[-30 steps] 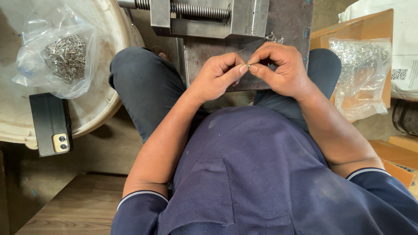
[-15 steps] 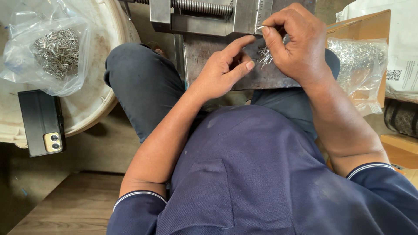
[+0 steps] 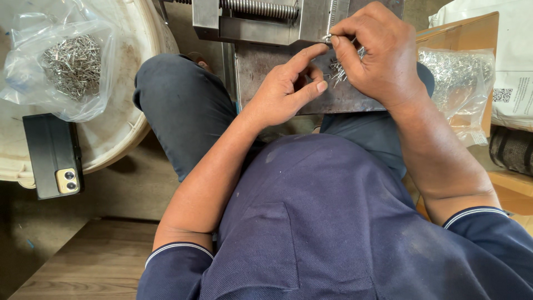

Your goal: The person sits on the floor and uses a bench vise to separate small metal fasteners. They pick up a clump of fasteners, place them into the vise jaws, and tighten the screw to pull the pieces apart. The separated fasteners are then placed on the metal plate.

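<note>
At twelve o'clock, against the edge of the grey metal vise (image 3: 266,22): right hand (image 3: 377,55), thumb and forefinger pinched shut on one thin metal pin (image 3: 327,38), tip pressed to the vise face. More pins (image 3: 338,69) bunched loose under the same palm, mostly hidden by curled fingers; number impossible to tell. Left hand (image 3: 286,89) just beside at eleven o'clock of the lap, forefinger stretched toward the pin, thumb out, other fingers half folded, holding nothing visible. Under both hands, flat steel plate (image 3: 338,103), dull, scuffed, stained, far corners covered by wrists. Vise cut off by the top edge: threaded screw (image 3: 261,8) bright and ribbed, block square and smooth.

Farther out, at three o'clock: clear crinkled plastic bag (image 3: 461,83) of shiny small metal parts, resting in a brown cardboard box (image 3: 466,33), individual pieces too small to make out. Beyond, white printed sack (image 3: 511,55), partly out of frame. At nine to ten o'clock: second clear bag (image 3: 66,66) of grey pins lying on a round, dirty white bucket lid (image 3: 127,111), with a black phone case (image 3: 53,155), camera lenses up, at its rim. Below: dark trousers, navy polo shirt with white-striped cuffs filling the lower frame. Wooden plank floor (image 3: 83,261) at seven o'clock, worn and dusty.
</note>
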